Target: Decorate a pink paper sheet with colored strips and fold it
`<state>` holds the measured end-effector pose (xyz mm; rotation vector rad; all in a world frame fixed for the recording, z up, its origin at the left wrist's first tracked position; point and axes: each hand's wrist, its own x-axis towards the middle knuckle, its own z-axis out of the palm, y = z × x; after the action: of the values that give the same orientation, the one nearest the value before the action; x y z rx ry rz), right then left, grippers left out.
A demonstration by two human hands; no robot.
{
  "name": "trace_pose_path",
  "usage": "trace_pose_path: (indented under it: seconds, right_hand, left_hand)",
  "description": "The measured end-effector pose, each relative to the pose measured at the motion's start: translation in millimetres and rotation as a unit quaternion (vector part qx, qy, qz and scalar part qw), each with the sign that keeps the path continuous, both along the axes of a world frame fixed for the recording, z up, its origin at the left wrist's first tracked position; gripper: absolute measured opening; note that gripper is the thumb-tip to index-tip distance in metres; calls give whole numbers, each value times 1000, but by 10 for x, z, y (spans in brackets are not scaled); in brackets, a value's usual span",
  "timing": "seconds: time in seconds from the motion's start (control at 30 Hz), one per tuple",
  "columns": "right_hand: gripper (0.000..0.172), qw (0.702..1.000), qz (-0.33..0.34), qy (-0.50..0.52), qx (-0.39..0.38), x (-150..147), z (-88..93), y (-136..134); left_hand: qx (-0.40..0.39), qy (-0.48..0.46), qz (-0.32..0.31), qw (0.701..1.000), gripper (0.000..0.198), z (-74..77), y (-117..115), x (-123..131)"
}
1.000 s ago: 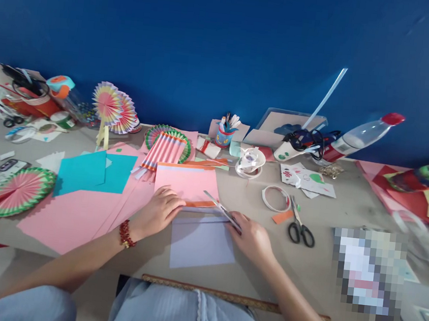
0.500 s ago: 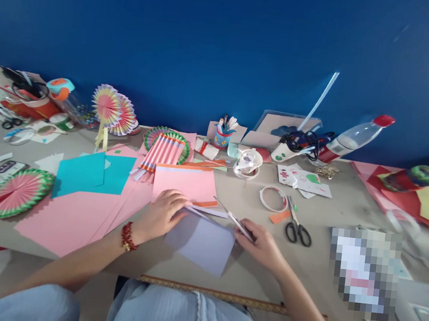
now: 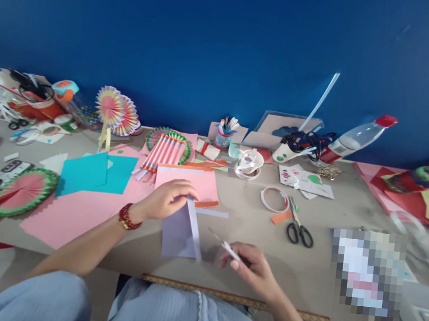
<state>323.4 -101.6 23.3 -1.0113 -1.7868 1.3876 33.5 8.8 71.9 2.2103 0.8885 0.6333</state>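
My left hand (image 3: 166,199) pinches the top of a lavender sheet of paper (image 3: 176,235), which has a narrow band folded along its right side. In my right hand (image 3: 254,269), to the right of the sheet, is a utility knife (image 3: 231,250) with its thin blade pointing up and left, apart from the paper. A loose lavender strip (image 3: 212,213) lies just beyond the sheet. Behind my left hand rests a pink sheet with orange edges (image 3: 185,180).
Black-handled scissors (image 3: 299,233) and a tape roll (image 3: 274,200) lie to the right. Turquoise paper (image 3: 82,175) and large pink sheets (image 3: 74,217) cover the left. A plastic bottle (image 3: 357,134) leans at the back right; a pen cup (image 3: 223,138) stands near the wall.
The lavender sheet has been turned, so its folded band now runs down the right side. My right hand has drawn the knife down and away from the paper.
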Motion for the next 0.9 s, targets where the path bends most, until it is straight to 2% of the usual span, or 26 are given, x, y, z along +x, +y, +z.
trace_pose_path:
  seconds: [0.07,0.13,0.2,0.3,0.37,0.43,0.53,0.57,0.63,0.73,0.9]
  right_hand:
    - [46,999,-47,14,9,16,-34,8]
    - [46,993,-110,30,7,29,-76,18]
    - [44,987,-159,36,-1,38,-106,19]
    - [42,981,-194,18,4,70,-122,-1]
    - [40,979,-206,-9,13,121,-129,-27]
    - [36,974,-218,-50,30,195,-143,-55]
    - [30,962,-239,-111,77,309,-169,-79]
    - [29,958,-240,-125,92,339,-176,-80]
    - [27,955,-234,-141,118,375,-185,-70]
    - [25,953,-204,-164,154,384,-193,-38]
    - [26,947,-162,-196,196,391,-219,8]
  left_hand:
    - [69,85,-118,987,35,124,36,138]
    - [113,132,-202,964,32,127,29,347]
    - [173,158,-249,940,22,24,-19,582]
    - [261,143,-301,906,16,-177,-163,841]
    - [277,124,-285,909,16,-261,-301,887]
    - [242,147,-216,935,15,-304,-463,824]
    - [191,201,-125,953,51,-359,-705,615]
    - [176,224,-117,951,56,-380,-774,543]
    - [153,260,-125,945,48,-416,-879,429]
    - [157,264,-152,939,29,-429,-954,365]
    - [188,242,-170,937,46,-429,-930,412]
